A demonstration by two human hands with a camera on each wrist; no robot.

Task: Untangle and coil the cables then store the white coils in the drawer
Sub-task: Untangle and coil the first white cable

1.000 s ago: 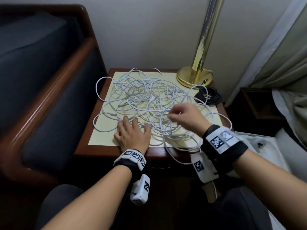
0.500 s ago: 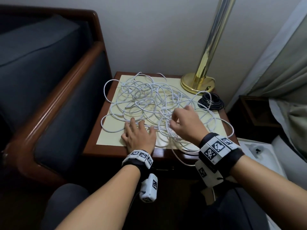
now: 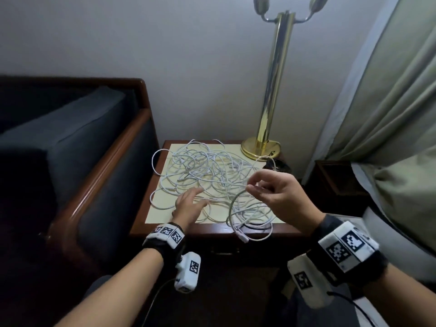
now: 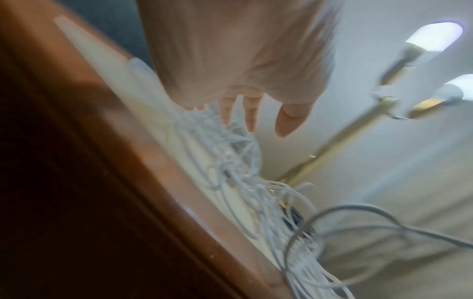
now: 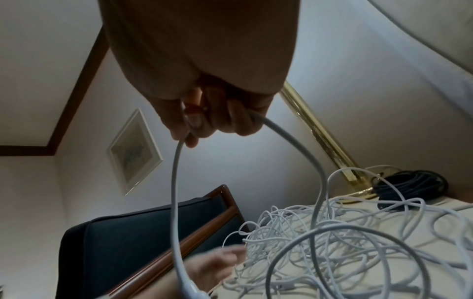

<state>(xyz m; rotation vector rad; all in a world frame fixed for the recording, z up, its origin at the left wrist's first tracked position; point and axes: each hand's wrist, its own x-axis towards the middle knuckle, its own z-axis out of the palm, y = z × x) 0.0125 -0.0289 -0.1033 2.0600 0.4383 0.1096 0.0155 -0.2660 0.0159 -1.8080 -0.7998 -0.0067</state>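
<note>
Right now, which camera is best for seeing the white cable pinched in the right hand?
The right wrist view: the thin white cable hangs in a loop from the right hand that pinches it. The head view shows the same loop smaller. The left wrist view shows only blurred cables.

Glossy polished wood table [image 3: 179,233], shiny brass lamp [image 3: 269,114], smooth matt white cables [image 3: 207,171], cloth curtain [image 3: 387,102].
</note>
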